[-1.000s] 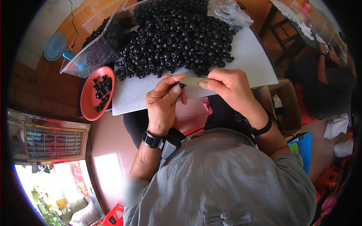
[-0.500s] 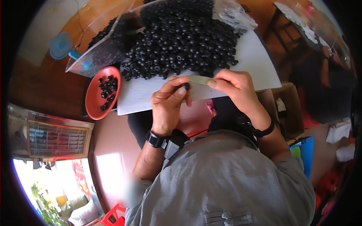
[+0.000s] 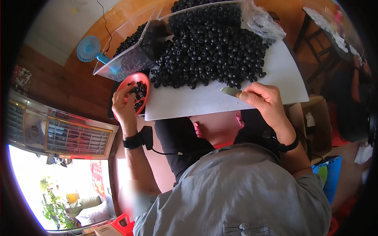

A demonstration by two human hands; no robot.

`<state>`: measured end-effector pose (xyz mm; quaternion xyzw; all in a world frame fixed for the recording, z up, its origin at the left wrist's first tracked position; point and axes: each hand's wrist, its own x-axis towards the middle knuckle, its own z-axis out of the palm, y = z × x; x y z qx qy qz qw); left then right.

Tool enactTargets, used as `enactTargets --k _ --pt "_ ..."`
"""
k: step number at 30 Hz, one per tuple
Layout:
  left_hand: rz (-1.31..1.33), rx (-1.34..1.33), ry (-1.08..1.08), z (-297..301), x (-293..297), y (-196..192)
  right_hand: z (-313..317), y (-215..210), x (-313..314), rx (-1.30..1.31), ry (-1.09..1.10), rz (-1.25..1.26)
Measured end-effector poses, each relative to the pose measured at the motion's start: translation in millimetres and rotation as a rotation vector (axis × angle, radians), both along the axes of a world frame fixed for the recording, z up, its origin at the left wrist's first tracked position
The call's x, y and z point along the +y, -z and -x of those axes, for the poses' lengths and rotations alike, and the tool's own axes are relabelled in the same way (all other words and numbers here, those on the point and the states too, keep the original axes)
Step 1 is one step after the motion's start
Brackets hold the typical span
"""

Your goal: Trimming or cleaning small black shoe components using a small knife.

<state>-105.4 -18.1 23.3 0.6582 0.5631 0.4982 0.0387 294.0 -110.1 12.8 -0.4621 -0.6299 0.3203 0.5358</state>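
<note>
**Left hand leaves the blade and goes to the red dish**

A moment ago both hands met at the middle of the frame around a small pale blade; now they are well apart. The left hand (image 3: 125, 103) has swung out to the left of the frame and rests at the edge of the red dish (image 3: 126, 85), fingers curled down among the few black beads (image 3: 138, 91) in it; whether it pinches one I cannot tell. The right hand (image 3: 264, 101) remains right of centre, closed on the blade (image 3: 230, 91), whose tip points left over the white board (image 3: 204, 101). By my reading, one bead is finished and the left hand is dropping it off or fetching the next.

Beyond the hands, a large heap of black beads (image 3: 208, 55) covers the upper part of the board. A clear plastic bin (image 3: 130, 55) lies at upper left with a small blue fan (image 3: 89, 48) beside it. The table (image 3: 130, 15) is orange-brown.
</note>
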Motion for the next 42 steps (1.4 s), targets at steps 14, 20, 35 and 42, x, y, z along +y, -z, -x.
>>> enactTargets --k 14,20,35,42 --pt "-0.064 0.757 -0.060 -64.1 5.6 12.8 1.7 1.2 -2.8 -0.030 0.021 -0.044" --pt "-0.004 0.550 0.074 -75.5 -21.1 11.0 -1.0 5.6 -1.9 -0.020 0.020 -0.056" --pt "-0.029 0.276 0.233 -104.7 -38.6 14.8 0.2 9.3 -2.6 -0.052 0.051 -0.100" --pt "-0.103 0.598 0.282 -108.7 -32.9 7.5 3.3 13.0 -1.9 -0.039 0.049 -0.107"
